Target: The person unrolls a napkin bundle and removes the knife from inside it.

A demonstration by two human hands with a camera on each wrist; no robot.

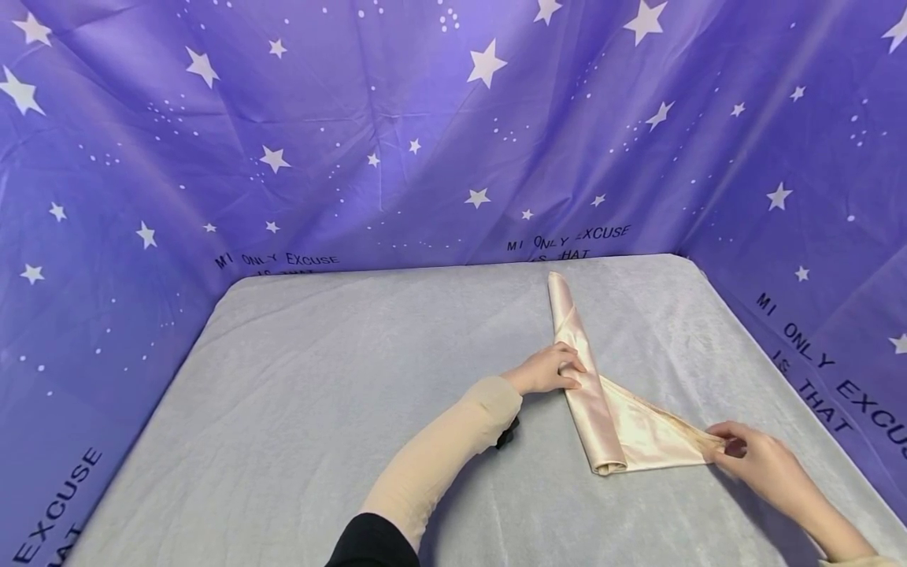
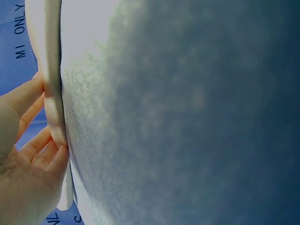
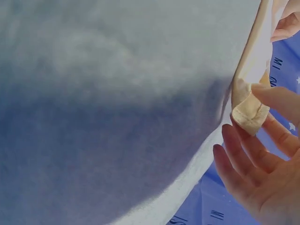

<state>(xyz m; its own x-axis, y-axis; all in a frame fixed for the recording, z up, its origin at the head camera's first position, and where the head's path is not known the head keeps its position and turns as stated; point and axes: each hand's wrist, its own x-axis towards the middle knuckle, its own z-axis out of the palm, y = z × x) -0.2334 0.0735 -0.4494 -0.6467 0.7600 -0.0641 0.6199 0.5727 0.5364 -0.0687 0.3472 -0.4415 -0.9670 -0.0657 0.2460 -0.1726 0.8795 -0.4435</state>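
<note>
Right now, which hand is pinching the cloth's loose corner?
The right hand: it pinches the loose corner, whereas the left hand rests on the rolled part.

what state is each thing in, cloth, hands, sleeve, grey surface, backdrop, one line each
satin cloth: partly rolled, a triangular flap left unrolled
left hand: resting on the roll
right hand: pinching the flap's far corner
left sleeve: down to the wrist, creased
grey surface: lying under the cloth
purple backdrop: hanging, creased
</note>
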